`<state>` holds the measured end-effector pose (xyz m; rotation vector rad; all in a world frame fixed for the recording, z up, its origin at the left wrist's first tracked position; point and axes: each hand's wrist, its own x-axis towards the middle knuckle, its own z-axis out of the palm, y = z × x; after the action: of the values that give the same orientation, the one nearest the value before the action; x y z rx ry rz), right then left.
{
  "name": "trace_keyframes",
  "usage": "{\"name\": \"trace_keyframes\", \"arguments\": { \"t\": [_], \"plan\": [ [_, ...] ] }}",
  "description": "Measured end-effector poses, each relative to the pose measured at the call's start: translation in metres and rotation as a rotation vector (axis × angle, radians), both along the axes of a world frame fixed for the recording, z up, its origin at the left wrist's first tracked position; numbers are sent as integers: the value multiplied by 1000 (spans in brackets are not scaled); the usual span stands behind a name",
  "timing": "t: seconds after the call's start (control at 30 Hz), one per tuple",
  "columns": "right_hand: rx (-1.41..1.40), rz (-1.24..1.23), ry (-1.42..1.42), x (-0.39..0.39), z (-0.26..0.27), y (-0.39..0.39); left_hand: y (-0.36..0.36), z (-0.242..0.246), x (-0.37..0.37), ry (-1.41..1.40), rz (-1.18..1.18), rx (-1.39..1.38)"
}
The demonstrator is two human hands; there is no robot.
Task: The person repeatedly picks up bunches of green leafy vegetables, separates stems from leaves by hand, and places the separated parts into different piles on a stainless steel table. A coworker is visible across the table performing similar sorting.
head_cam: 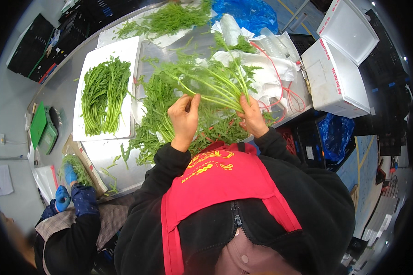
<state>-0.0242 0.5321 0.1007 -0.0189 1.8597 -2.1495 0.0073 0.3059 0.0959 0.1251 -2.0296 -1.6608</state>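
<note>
My right hand (253,116) grips a loose bunch of long-stemmed, serrated leafy greens (223,90) by the stem ends, leaves pointing away from me. Between the thumb and curled fingers of my left hand (184,118), one stem (184,87) is pinched; its leafy end is blurred. Below and left of my hands lies a heap of the same greens (155,103) on the steel table (65,106). Two neat bundles of greens (106,96) rest side by side on a white foam board (105,48) to the left.
A co-worker's blue-gloved hands (62,198) are at the lower left, beside bagged greens (77,168). A green scale (50,134) stands nearby. More greens (175,19) lie at the back. Pink cord (280,74) trails near a white foam box (334,79) on the right.
</note>
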Motion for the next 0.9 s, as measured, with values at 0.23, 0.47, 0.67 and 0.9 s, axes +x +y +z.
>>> {"name": "trace_keyframes", "arguments": {
  "t": [0.23, 0.47, 0.67, 0.9],
  "plan": [
    [82, 0, 138, -12, 5, 10, -16, -2, 0, -92, 47, 736],
    [221, 23, 348, -32, 12, 49, -67, -31, 7, -625, -585, -495],
    [378, 94, 471, -30, 19, 56, -50, 6, -17, -39, -114, -234],
    [424, 185, 547, -23, 20, 42, -16, 30, -26, -31, -111, -486]
  ]
}}
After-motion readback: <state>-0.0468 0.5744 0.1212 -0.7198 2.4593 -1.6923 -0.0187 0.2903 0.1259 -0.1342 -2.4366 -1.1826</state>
